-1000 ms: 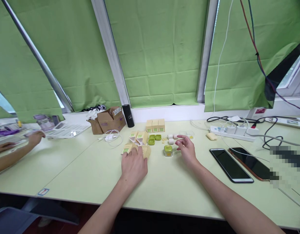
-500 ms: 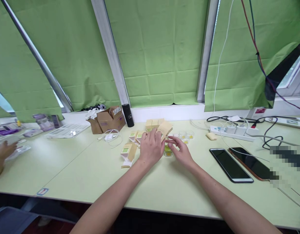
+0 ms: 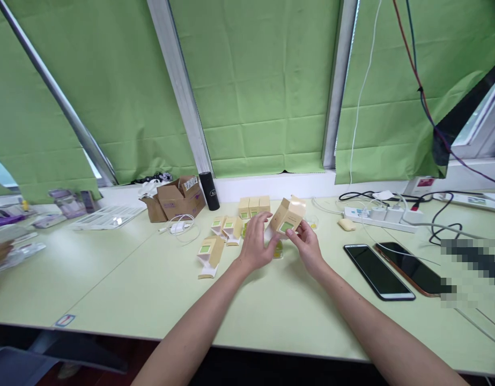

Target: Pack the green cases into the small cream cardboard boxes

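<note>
Tilting between left hand [image 3: 256,244] and right hand [image 3: 310,249]: box [image 3: 290,214].

We hold both arms out in front of us, and our forearms slant inward toward the small carton [image 3: 292,213]. Our left hand [image 3: 257,242] is at the left side of the small carton, its back turned partly up and its fingers raised and curved. Our left thumb reaches right to the lower left edge of the small carton, set apart from the fingers. Our right hand [image 3: 309,247] grips the small carton at its lower right, thumb across the near face and fingers bent around the right side. Both our wrists are lower and nearer us than the small carton.
</note>
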{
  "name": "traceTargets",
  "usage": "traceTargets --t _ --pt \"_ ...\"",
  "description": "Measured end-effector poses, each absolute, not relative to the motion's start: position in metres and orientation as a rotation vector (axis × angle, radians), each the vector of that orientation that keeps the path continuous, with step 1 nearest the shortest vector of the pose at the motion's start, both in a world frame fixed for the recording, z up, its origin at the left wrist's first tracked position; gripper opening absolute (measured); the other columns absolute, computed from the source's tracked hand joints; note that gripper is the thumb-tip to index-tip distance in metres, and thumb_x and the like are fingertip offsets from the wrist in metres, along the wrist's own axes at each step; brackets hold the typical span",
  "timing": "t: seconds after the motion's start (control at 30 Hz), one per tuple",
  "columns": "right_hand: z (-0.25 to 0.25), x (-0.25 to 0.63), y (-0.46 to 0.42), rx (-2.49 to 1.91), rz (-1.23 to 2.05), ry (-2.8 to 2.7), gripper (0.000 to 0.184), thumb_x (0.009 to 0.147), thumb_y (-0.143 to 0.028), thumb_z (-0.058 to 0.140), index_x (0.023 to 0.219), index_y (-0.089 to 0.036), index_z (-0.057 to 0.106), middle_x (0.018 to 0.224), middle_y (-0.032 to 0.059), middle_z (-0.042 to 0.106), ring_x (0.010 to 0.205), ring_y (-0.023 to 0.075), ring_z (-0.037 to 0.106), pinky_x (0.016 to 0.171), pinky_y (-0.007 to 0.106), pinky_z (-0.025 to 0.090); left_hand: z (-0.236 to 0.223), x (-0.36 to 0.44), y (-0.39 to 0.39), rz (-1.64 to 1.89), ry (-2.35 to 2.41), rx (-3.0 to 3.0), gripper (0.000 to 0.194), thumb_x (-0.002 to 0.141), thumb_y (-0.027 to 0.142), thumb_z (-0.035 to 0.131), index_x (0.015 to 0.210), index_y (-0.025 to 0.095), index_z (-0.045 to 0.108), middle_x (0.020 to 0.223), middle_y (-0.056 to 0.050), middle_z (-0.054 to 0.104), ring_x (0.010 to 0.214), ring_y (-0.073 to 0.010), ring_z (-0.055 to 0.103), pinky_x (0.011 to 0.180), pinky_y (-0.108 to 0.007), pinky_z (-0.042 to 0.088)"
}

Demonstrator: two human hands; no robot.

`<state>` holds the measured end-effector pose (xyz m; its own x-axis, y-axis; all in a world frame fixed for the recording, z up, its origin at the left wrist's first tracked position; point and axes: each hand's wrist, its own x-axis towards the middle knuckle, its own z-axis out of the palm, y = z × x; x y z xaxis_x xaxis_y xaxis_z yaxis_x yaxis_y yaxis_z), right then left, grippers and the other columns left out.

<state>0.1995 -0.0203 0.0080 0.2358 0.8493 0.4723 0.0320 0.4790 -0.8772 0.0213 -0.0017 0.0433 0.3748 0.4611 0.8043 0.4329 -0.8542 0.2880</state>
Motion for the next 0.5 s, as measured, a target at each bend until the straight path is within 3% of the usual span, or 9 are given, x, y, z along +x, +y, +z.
traceTargets --t 0.27,0.5 --pt "0.007 0.195 -0.028 -0.992 0.467 -1.341 0.035 0.088 -0.046 0.066 0.114 -0.024 0.063 0.107 0.0079 0.071 0.098 0.0273 0.063 0.089 0.043 0.049 0.035 0.01 0.005 1.445 0.792 2.337 0.058 0.097 0.04 0.065 0.149 0.027 0.045 0.138 -0.014 0.058 0.13 -0.0291 0.054 0.112 -0.05 0.044" --pt "0.01 0.196 -0.036 -0.908 0.183 -1.562 0.044 0.089 -0.023 0.056 0.133 -0.028 0.057 0.133 0.0103 0.064 0.127 0.0314 0.054 0.108 0.052 0.045 0.035 0.003 0.003 1.543 0.811 2.584 0.054 0.091 0.022 0.066 0.142 0.027 0.046 0.138 -0.014 0.055 0.131 -0.0299 0.05 0.11 -0.052 0.045"
